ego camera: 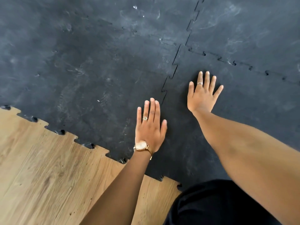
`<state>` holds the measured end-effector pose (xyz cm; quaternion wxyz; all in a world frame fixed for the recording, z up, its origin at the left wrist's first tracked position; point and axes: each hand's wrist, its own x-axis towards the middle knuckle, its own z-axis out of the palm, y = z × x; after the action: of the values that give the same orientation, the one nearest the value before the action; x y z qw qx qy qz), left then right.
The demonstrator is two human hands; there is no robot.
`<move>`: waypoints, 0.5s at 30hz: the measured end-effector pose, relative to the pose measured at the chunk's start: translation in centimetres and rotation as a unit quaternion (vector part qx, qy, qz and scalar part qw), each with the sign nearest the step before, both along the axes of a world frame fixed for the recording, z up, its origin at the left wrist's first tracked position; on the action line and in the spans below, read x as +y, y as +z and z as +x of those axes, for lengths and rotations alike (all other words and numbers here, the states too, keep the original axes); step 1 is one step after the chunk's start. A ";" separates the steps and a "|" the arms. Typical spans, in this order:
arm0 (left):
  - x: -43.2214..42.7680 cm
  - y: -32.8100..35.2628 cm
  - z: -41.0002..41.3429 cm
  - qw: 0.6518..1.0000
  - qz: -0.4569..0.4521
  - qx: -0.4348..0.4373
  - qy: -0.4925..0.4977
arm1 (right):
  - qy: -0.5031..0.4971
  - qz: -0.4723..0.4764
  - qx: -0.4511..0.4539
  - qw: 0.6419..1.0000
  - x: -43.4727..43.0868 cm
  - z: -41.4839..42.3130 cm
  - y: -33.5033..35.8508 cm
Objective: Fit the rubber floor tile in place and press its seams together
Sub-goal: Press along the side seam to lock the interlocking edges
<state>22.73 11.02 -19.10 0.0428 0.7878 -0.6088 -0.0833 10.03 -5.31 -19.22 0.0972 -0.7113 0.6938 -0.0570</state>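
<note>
On the far left we see bare wooden floor (40, 168), left uncovered where the black mats stop in a toothed edge (90, 146), ready for another piece to lock in. Next comes the dusty older mat (73, 70), already laid flat. Our left hand (150, 129) lies palm down with its fingers straight and close together, and it grips nothing; it sits right at the lower end of the jagged seam (170, 73), probably so that our weight pushes the teeth down into their slots. A watch (141, 146) sits on that wrist. The seam runs up and away from that hand, and a thin dark line shows along it, so we judge it is not yet fully closed there. To the right of it lies the cleaner tile (243, 103) we are fitting, already set in its place beside the older mats. Our right hand (203, 93) rests flat on this tile with fingers spread and empty, just beside the seam, likely to hold the tile still and press it level. A second seam (235, 62) along its far edge looks mostly closed.
</note>
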 end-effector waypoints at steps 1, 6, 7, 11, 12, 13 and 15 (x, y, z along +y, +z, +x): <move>0.0 -0.1 0.0 1.000 -0.004 -0.007 -0.022 | -0.010 -0.004 -0.001 1.000 0.5 0.0 -0.3; 0.2 -0.5 -0.2 0.982 -0.009 -0.015 -0.186 | -0.035 -0.013 0.000 0.999 1.4 0.0 -1.1; -0.1 -0.6 -0.2 0.981 -0.005 -0.013 -0.195 | -0.039 -0.015 0.000 0.999 1.2 0.0 -1.1; -0.2 -0.4 -0.1 0.984 0.022 -0.015 -0.179 | -0.039 0.004 0.011 0.999 1.2 0.1 -0.7; -0.4 -0.2 -0.1 0.983 0.032 -0.010 -0.180 | -0.042 0.019 0.012 0.999 1.1 0.2 -0.5; -0.6 0.0 -0.1 0.982 0.039 -0.003 -0.183 | -0.047 0.034 0.013 0.998 1.0 0.2 -0.2; -0.5 -0.2 -0.1 0.982 0.053 0.002 -0.184 | -0.050 0.051 0.026 0.997 0.9 0.3 -0.2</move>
<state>22.62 10.50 -19.27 -0.0136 0.6635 -0.7377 -0.1239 10.29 -4.44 -19.47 0.1129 -0.6713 0.7325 -0.0079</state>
